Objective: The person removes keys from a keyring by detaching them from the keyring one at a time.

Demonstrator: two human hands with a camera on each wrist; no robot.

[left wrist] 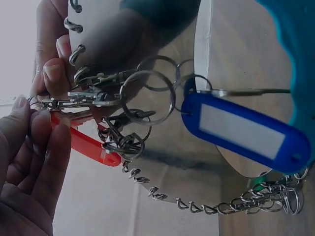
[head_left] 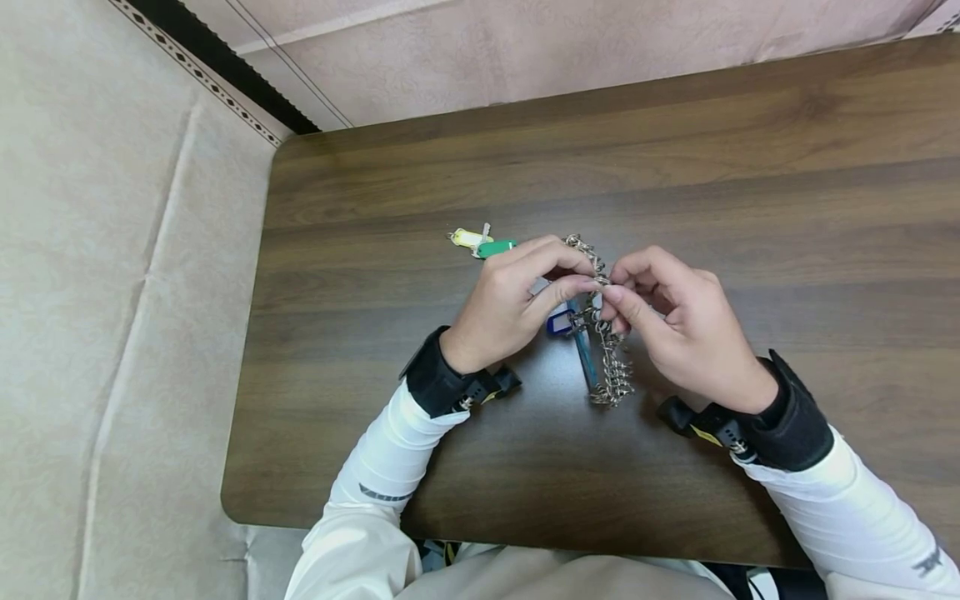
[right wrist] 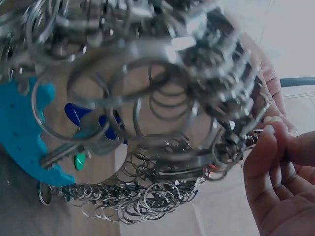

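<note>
My left hand and right hand meet fingertip to fingertip over a hanger with a turquoise edge and many metal key rings along its rim. Both hands pinch small metal parts at one key ring with a clasp; which part each hand holds I cannot tell. A red key tag hangs beside the fingers in the left wrist view. Near the rings is a blue key tag with a white label. A key shows among the large rings in the right wrist view.
On the brown wooden table, a yellow key tag and a green key tag lie beyond the left hand. A pale padded wall borders the table on the left, another pale surface at the back.
</note>
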